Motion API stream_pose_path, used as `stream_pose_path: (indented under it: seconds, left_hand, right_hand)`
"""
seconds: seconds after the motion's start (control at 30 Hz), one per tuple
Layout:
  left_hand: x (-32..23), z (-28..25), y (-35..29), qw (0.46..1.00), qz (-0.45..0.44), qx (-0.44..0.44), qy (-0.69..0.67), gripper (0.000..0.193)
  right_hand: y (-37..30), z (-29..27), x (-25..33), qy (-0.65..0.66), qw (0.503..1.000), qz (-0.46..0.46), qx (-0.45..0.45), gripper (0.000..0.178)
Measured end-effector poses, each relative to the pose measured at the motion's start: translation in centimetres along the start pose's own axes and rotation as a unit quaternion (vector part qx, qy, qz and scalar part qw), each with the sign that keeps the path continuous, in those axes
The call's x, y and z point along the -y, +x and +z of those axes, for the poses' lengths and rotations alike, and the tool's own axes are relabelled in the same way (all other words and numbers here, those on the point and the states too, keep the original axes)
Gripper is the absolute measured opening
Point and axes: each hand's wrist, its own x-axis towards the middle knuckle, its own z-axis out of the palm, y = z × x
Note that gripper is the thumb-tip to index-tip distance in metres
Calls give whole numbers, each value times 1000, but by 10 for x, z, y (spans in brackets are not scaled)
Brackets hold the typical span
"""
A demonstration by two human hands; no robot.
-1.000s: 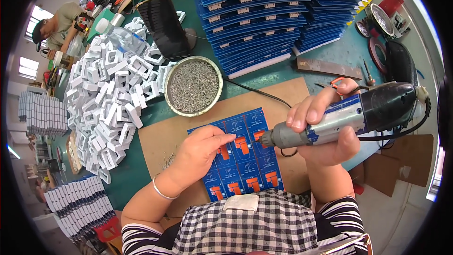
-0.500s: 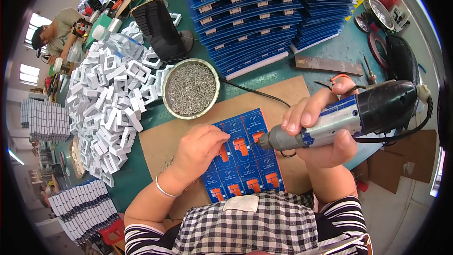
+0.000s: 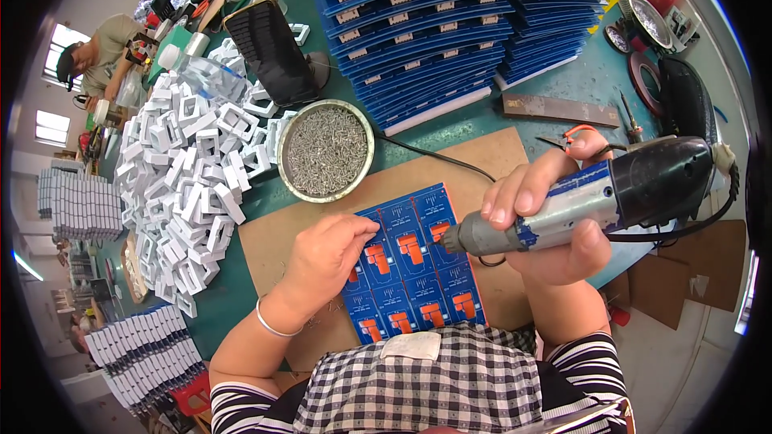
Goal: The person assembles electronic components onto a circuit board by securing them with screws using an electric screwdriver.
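Observation:
My right hand [image 3: 555, 217] is wrapped round an electric screwdriver [image 3: 575, 197] with a silver front and black rear, its tip pointing left over a blue circuit board panel [image 3: 406, 285]. Several orange parts [image 3: 411, 249] sit in rows on that panel. Over the panel's upper left edge is my left hand [image 3: 334, 253], thumb and fingertips pinched together. Whatever may be between those fingertips is too small to make out. A round metal bowl of small screws [image 3: 326, 149] stands just beyond my left hand.
Under the panel lies a brown board [image 3: 277, 245]. White plastic frames [image 3: 189, 169] are heaped at left, beside a phone on a stand [image 3: 271, 52]. Tall stacks of blue circuit boards [image 3: 418, 40] rise at the back. A metal bar [image 3: 560, 110] lies right; a co-worker [image 3: 108, 52] sits far left.
My left hand has shifted a little left across the panel, uncovering more of an orange part. My right hand and the electric screwdriver have barely moved.

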Motion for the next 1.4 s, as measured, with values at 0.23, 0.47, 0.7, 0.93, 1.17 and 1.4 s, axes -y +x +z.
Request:
stream_pose_path:
  seconds: [0.23, 0.47, 0.7, 0.93, 1.17, 1.4]
  left_hand:
    - [-12, 3, -3, 983, -126, 11, -135, 7]
    - [9, 14, -5, 999, 41, -30, -15, 19]
    - [8, 23, 1, 998, 30, -42, 42, 16]
    - [8, 23, 1, 997, 28, -31, 69, 16]
    - [5, 19, 2, 992, 52, -35, 109, 15]
    - [4, 12, 8, 982, 104, -14, 156, 17]
  right_hand:
    - [-1, 2, 3, 4, 1000, 11, -19, 58]
    - [-1, 3, 3, 3, 1000, 12, -20, 58]
    - [-5, 1, 2, 37, 998, 40, -17, 62]
    - [-6, 0, 4, 75, 995, 67, 7, 66]
    - [-3, 19, 9, 50, 993, 107, -14, 67]
    - [10, 34, -6, -121, 976, 38, 176, 58]
